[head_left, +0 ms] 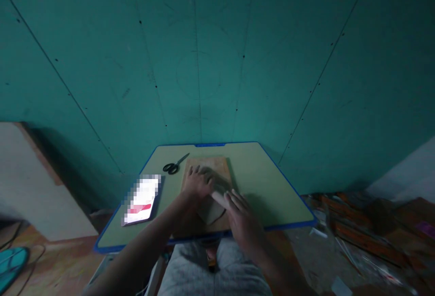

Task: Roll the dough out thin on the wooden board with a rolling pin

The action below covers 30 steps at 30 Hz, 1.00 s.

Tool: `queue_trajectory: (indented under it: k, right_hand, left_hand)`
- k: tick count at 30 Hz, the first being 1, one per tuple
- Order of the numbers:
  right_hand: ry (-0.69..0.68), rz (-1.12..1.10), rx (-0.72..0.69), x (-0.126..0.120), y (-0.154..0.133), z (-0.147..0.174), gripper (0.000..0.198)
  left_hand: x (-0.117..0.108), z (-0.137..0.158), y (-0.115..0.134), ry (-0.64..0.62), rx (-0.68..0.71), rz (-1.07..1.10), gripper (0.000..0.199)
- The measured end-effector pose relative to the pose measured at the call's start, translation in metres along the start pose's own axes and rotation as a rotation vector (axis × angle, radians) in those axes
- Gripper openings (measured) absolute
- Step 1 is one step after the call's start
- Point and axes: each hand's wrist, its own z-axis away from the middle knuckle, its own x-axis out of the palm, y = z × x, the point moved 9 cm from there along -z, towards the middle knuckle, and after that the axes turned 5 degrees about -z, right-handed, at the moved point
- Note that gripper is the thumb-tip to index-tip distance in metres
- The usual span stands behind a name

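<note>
A wooden board (223,165) lies at the near middle of the table. On it is a flat, pale sheet (211,212) that looks like dough, partly covered by my hands. A pale cylinder (219,198), which looks like a rolling pin, runs diagonally across the sheet between my hands. My left hand (199,182) rests over its upper left end, fingers stretched forward. Over the lower right end lies my right hand (240,211), fingers extended. Both ends of the cylinder are hidden under my hands.
Black-handled scissors (173,167) lie left of the board, beside a lit tablet or phone (142,198) with a blurred screen. The blue-edged table (268,187) stands against a green wall (217,83). Scattered planks (360,237) and debris cover the floor at right.
</note>
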Motion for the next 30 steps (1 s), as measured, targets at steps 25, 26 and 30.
queue_trajectory:
  k: [25, 26, 30]
  right_hand:
    - [0.078, -0.500, -0.229, 0.018, -0.098, 0.013, 0.015]
    - [0.098, -0.531, -0.216, 0.013, -0.095, 0.016, 0.016]
    - [0.151, -0.602, -0.194, -0.003, -0.087, 0.026, 0.016]
  left_hand:
    - [0.002, 0.000, 0.059, -0.205, 0.313, 0.251, 0.038]
    - [0.003, -0.002, 0.063, -0.204, 0.315, 0.234, 0.037]
    - [0.005, -0.009, 0.076, -0.184, 0.327, 0.215, 0.036]
